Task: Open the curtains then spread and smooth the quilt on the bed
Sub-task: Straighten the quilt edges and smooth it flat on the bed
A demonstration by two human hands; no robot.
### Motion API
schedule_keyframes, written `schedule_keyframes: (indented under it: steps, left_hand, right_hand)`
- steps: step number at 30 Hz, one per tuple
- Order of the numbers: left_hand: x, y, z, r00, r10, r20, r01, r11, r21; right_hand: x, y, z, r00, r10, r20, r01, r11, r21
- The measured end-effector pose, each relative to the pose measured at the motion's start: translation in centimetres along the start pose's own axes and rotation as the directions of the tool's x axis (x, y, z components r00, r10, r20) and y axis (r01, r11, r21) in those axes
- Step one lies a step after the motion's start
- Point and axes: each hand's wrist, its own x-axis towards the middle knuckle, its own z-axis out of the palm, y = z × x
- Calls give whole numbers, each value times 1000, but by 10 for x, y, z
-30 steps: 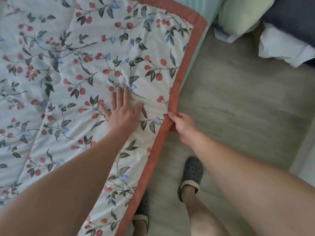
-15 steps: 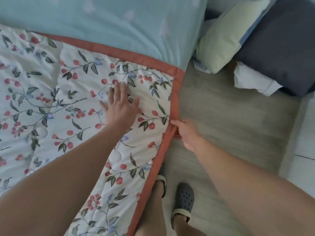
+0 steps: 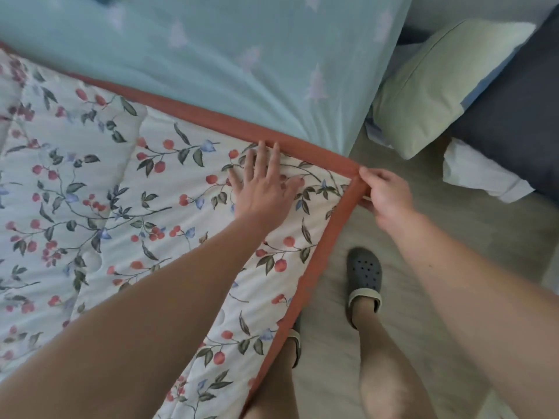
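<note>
The white padded quilt (image 3: pixel 169 207) with red berries, green leaves and a terracotta border lies on the pale blue-sheeted bed (image 3: pixel 242 55), its corner near the right edge. The left hand (image 3: pixel 260 192) presses flat, fingers spread; the right hand (image 3: pixel 385 195) pinches the corner border. Best to anchor with the palm and draw the corner taut, square to the mattress. Since half a second ago, both hands have travelled up the border to the corner.
</note>
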Motion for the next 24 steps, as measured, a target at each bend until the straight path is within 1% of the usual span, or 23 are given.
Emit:
schedule_keyframes:
  steps: [3, 5, 7, 9, 11, 13, 14, 16, 17, 19, 21, 23, 24]
  left_hand:
    - [2, 6, 4, 1000, -24, 11, 25, 999, -41]
    - [4, 11, 3, 999, -50, 17, 51, 997, -55]
    - [6, 13, 0, 997, -69, 23, 70, 996, -47]
    - [4, 18, -2, 997, -70, 35, 71, 996, -46]
    - [-2, 21, -7, 992, -120, 34, 123, 987, -100]
    - [-10, 17, -20, 978, -208, 21, 208, 963, -172]
    - [-14, 14, -28, 969, -247, 14, 245, 948, -201]
    - [-25, 2, -44, 949, -316, 17, 311, 920, -239]
    - [-32, -5, -54, 937, -348, 14, 341, 908, -245]
    - [-43, -17, -72, 918, -397, 0, 383, 886, -260]
    - [-57, -29, -94, 893, -450, -21, 422, 852, -312]
    - [-68, -44, -118, 869, -493, -47, 448, 823, -349]
    - [-74, -51, -129, 859, -509, -55, 458, 812, -361]
  right_hand:
    - [-4, -2, -7, 998, 23, 54, -21, 998, -52]
    - [-3, -10, -10, 994, 42, 105, -29, 992, -119]
    - [1, -21, -14, 993, 54, 102, -33, 981, -193]
    - [2, -26, -19, 996, 57, 68, -37, 964, -263]
    - [-4, -36, -14, 1000, 19, 25, -8, 923, -384]
    - [-19, -54, 0, 995, -100, 29, 99, 825, -557]
    - [-27, -65, 9, 983, -170, 71, 177, 760, -626]
    - [-46, -87, 32, 935, -291, 201, 343, 610, -714]
    - [-59, -99, 47, 907, -311, 285, 415, 539, -733]
    - [-80, -117, 76, 861, -274, 428, 508, 440, -740]
    - [-104, -131, 108, 816, -171, 552, 574, 356, -738]
    - [-127, -142, 140, 772, -101, 627, 628, 267, -731]
    - [-137, -148, 155, 763, -74, 643, 641, 222, -735]
